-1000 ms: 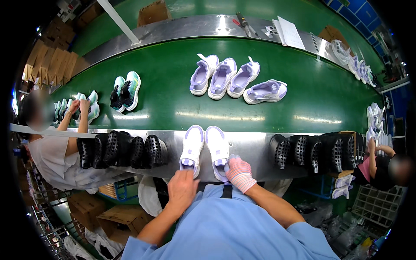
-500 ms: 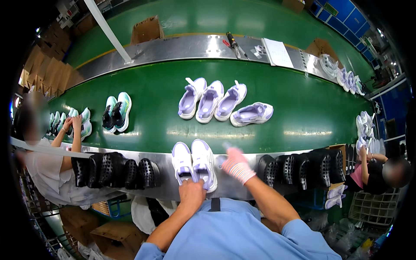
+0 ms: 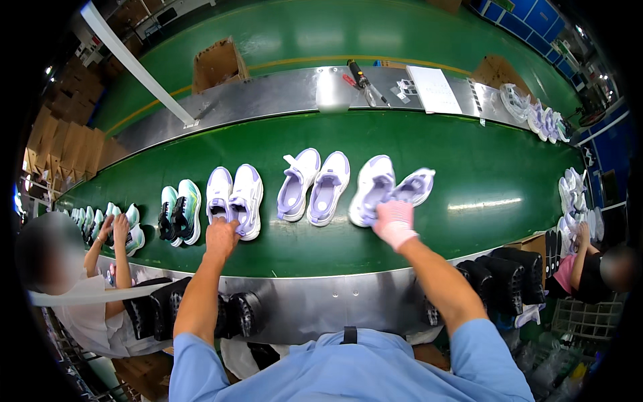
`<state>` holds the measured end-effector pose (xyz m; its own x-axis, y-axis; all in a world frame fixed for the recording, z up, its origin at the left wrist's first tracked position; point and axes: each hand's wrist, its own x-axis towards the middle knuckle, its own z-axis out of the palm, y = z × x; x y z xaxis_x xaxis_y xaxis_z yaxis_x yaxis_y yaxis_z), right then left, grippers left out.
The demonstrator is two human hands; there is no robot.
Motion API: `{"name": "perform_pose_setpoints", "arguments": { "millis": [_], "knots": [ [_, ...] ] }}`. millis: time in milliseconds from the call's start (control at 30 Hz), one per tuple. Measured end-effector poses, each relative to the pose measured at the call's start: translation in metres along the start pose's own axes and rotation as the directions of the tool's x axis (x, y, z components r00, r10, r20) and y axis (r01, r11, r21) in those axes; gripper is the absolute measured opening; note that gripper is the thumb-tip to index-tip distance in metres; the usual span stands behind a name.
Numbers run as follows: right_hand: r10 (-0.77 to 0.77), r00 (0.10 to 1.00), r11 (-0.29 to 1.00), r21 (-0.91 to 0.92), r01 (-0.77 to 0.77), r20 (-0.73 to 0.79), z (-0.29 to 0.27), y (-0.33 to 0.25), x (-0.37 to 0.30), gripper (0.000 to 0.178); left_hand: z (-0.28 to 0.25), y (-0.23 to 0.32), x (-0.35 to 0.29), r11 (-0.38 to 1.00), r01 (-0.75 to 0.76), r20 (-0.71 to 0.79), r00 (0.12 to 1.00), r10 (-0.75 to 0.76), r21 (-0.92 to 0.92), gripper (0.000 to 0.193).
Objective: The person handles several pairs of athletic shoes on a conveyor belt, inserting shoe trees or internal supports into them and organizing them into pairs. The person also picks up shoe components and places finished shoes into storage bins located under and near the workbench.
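Grasps the left pair of white-and-lavender sneakers point(image 3: 249, 191) by the heels in the bare left grip point(image 3: 222, 237), on the green surface point(image 3: 308, 258). Touches the right pair point(image 3: 373, 179) near the heels with the gloved right grip point(image 3: 395, 224); cannot tell there clenched from released. Finds a middle pair point(image 3: 335, 175) standing between both grips, and teal sneakers point(image 3: 191, 206) just beside the left pair. Reaches over partly hidden black shoes point(image 3: 246, 313) on the near metal ledge point(image 3: 315, 305). Faces a screwdriver point(image 3: 357, 74) and white sheets point(image 3: 434, 90) on the far ledge point(image 3: 268, 94).
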<state>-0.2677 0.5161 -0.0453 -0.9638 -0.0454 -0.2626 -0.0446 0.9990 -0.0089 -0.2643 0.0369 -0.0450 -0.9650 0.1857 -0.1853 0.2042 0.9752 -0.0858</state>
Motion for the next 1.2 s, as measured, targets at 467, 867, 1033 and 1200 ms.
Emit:
{"name": "perform_pose_setpoints", "arguments": {
  "millis": [467,867,1033,1200],
  "knots": [
    [-0.089,0.996,0.936,0.342,0.087,-0.01,-0.016,-0.137,0.0,0.036,0.009,0.136,0.08,0.859,-0.389,-0.113,0.921,0.373,-0.333,0.049],
    [-0.353,0.899,0.914,0.302,0.271,0.259,0.017,-0.088,-0.215,0.022,-0.021,0.236,-0.189,0.807,-0.321,0.021,0.925,0.381,-0.496,0.032],
    [-0.349,0.92,0.907,0.31,0.285,0.177,0.042,-0.073,-0.277,0.043,-0.067,0.241,-0.225,0.833,-0.227,0.098,0.944,0.316,-0.504,0.039],
    [0.413,0.892,0.723,0.663,-0.196,-0.187,-0.049,0.01,-0.362,0.061,-0.118,0.249,-0.163,0.732,-0.291,-0.339,0.937,0.087,-0.616,0.037]
  ]
}}
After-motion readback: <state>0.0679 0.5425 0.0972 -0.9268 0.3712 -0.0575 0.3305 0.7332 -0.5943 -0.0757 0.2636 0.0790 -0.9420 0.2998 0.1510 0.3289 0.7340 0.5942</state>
